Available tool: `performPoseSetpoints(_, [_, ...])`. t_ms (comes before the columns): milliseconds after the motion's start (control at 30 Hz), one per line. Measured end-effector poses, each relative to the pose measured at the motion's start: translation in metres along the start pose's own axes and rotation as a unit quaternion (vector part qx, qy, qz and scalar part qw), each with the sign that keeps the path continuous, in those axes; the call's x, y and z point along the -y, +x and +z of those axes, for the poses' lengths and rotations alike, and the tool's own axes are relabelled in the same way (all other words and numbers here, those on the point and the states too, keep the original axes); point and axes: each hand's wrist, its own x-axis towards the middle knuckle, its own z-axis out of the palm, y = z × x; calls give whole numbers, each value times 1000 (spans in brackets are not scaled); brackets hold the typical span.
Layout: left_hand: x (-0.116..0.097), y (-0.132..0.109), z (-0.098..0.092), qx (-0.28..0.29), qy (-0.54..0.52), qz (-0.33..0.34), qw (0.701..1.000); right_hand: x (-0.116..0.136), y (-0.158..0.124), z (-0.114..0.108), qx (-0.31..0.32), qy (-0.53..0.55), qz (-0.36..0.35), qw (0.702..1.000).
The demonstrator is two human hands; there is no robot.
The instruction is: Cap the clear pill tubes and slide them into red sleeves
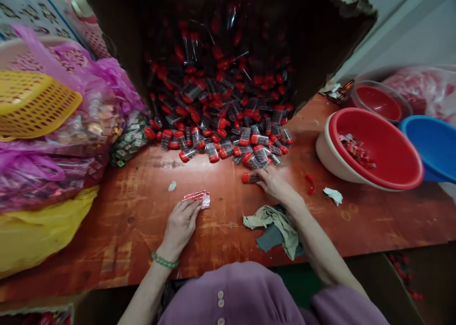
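My left hand [180, 225] rests low over the wooden table, its fingers closed on a few small red-and-silver packets [197, 197]. To the right, my right hand [272, 185] has its fingers around one end of a small clear container with a red cap [250, 177], which lies on its side near the tabletop. Just beyond it spreads a big heap of the same red-capped containers [221, 125], spilling out of a cardboard box. A crumpled pale green and dark cloth [278, 230] lies under my right forearm.
The open cardboard box [331, 44] stands at the back. On the right are a red bowl [377, 149] holding small packets and a blue basin [434, 144]. Purple plastic bags [74, 168] and a yellow basket [35, 104] crowd the left. White scraps [334, 195] lie on the table [135, 239].
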Motion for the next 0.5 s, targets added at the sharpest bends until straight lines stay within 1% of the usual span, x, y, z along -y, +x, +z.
performPoseSetpoints(100, [-1, 3, -2, 19, -3, -12, 1000, 28, -1, -1, 3, -70, -16, 997])
performPoseSetpoints(167, [-2, 6, -4, 33, -11, -21, 999, 43, 2, 0, 6, -70, -47, 996])
performPoseSetpoints(233, [-3, 10, -5, 39, -16, -37, 998, 52, 7, 3, 22, -46, -78, 996])
performPoseSetpoints(367, [-5, 16, -6, 22, -37, -94, 995, 64, 15, 10, 43, 18, -115, 992])
performPoseSetpoints(433, [-8, 17, -7, 4, -75, -126, 989, 69, 15, 15, 42, 55, -139, 988])
performPoseSetpoints(500, [-11, 18, -10, -22, -116, -151, 982, 75, 15, 20, 36, 51, -158, 986])
